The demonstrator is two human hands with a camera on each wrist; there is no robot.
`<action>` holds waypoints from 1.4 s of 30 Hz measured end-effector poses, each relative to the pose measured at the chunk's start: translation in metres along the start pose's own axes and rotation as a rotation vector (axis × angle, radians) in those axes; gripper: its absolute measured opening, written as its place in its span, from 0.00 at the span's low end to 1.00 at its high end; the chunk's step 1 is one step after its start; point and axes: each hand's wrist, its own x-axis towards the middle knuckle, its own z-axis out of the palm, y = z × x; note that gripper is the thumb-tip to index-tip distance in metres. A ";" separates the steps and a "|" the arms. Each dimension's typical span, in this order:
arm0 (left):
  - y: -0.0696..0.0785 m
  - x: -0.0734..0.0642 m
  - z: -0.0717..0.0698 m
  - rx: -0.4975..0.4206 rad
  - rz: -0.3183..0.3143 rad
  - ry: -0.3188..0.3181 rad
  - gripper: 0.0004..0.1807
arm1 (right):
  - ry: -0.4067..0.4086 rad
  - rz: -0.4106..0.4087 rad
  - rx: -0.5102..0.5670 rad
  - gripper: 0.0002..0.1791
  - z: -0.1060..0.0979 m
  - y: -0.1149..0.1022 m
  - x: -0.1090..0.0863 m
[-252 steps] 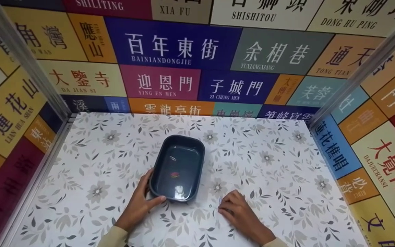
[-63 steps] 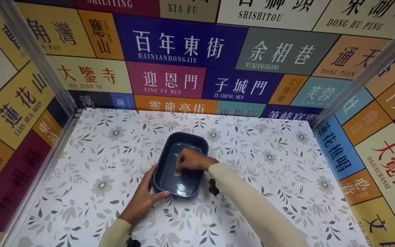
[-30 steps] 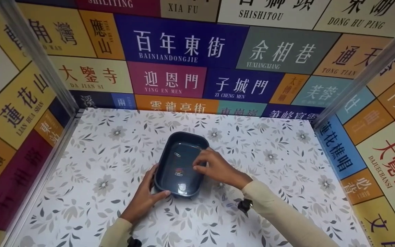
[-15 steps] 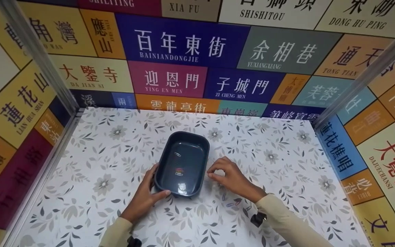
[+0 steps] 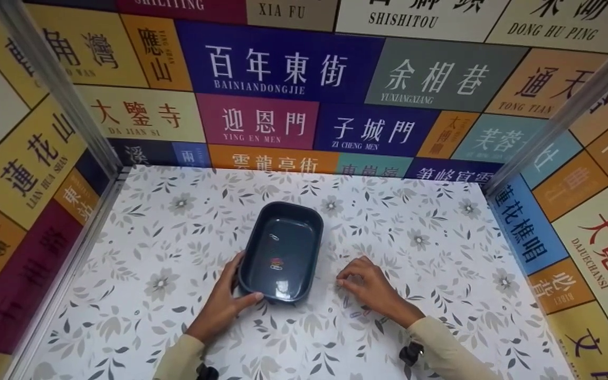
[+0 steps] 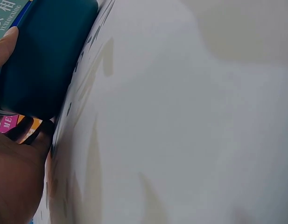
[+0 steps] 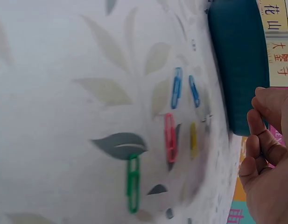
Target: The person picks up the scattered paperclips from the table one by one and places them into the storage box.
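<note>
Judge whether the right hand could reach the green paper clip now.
Probably yes: the green paper clip lies uncovered on the floral tabletop, and nothing shows in the right hand, which may need to draw back.

The floral-patterned tabletop [image 5: 135, 316] bears a blue dish [image 5: 292, 256] and coloured paper clips [image 7: 170, 139], five or perhaps more.

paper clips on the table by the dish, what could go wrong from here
The pink clip and yellow clip lie close together, so the right hand might nudge one while reaching for the other. The green clip sits at the edge of a dark printed leaf and could be overlooked. The left hand holds the dish at one side; a tug could shift the clips inside.
</note>
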 end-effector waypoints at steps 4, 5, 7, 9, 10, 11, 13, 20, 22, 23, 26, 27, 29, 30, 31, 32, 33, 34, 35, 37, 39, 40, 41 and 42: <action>0.001 -0.001 0.000 -0.010 -0.025 -0.003 0.61 | 0.009 0.030 0.008 0.05 -0.001 0.003 -0.010; 0.001 -0.001 0.000 -0.014 -0.032 -0.004 0.61 | 0.012 0.032 0.006 0.05 -0.001 0.004 -0.013; 0.002 -0.001 0.000 -0.023 -0.044 -0.007 0.62 | 0.020 0.028 0.000 0.05 -0.002 0.006 -0.017; 0.001 -0.001 0.000 -0.025 -0.050 -0.006 0.62 | 0.040 0.012 -0.007 0.06 -0.003 0.009 -0.022; 0.001 -0.001 0.000 -0.022 -0.051 -0.004 0.62 | 0.049 0.010 -0.013 0.06 -0.003 0.011 -0.024; 0.001 -0.001 0.000 -0.019 -0.049 -0.002 0.62 | 0.058 0.008 -0.024 0.07 -0.004 0.013 -0.026; 0.001 -0.001 0.000 -0.015 -0.044 0.000 0.62 | 0.075 0.016 -0.030 0.07 -0.005 0.015 -0.031; 0.003 -0.001 0.000 -0.020 -0.031 0.001 0.62 | 0.122 0.026 -0.082 0.08 -0.010 0.022 -0.043; 0.003 -0.001 0.000 -0.024 -0.030 -0.002 0.62 | 0.129 0.021 -0.094 0.09 -0.011 0.024 -0.046; 0.003 -0.001 0.000 -0.024 -0.030 -0.003 0.62 | 0.131 0.021 -0.100 0.09 -0.011 0.025 -0.048; 0.002 -0.001 0.000 -0.025 -0.026 -0.007 0.62 | 0.130 0.023 -0.104 0.10 -0.012 0.028 -0.053; 0.002 -0.001 0.000 -0.022 -0.023 -0.007 0.62 | 0.129 0.021 -0.103 0.10 -0.012 0.029 -0.054; 0.002 -0.002 0.000 -0.012 -0.018 -0.008 0.61 | 0.124 0.015 -0.100 0.10 -0.012 0.031 -0.056; 0.002 -0.002 -0.001 -0.008 -0.015 -0.008 0.61 | 0.121 0.008 -0.101 0.10 -0.012 0.031 -0.056; 0.002 -0.002 -0.001 -0.006 -0.011 -0.008 0.61 | 0.117 0.003 -0.103 0.10 -0.013 0.032 -0.057; 0.002 -0.002 -0.001 -0.008 -0.009 -0.012 0.61 | 0.113 -0.008 -0.112 0.10 -0.014 0.032 -0.057; 0.003 -0.002 -0.001 -0.007 -0.006 -0.016 0.61 | 0.107 -0.020 -0.127 0.10 -0.014 0.033 -0.057; 0.003 -0.002 -0.001 -0.007 -0.002 -0.019 0.61 | 0.102 -0.037 -0.144 0.10 -0.015 0.033 -0.057; 0.003 -0.002 -0.001 -0.007 0.007 -0.022 0.61 | 0.097 -0.057 -0.166 0.10 -0.016 0.034 -0.058; 0.002 -0.001 -0.001 -0.010 0.014 -0.026 0.60 | 0.085 -0.094 -0.210 0.10 -0.018 0.034 -0.058; 0.002 -0.001 -0.001 -0.008 0.019 -0.025 0.60 | 0.075 -0.126 -0.239 0.11 -0.020 0.035 -0.059; 0.002 -0.001 -0.001 -0.007 0.019 -0.024 0.60 | 0.069 -0.140 -0.248 0.11 -0.021 0.035 -0.059; 0.002 -0.001 -0.001 -0.008 0.019 -0.022 0.60 | 0.061 -0.147 -0.256 0.10 -0.021 0.035 -0.059; 0.002 -0.001 -0.001 -0.009 0.014 -0.020 0.61 | 0.054 -0.152 -0.260 0.10 -0.022 0.035 -0.060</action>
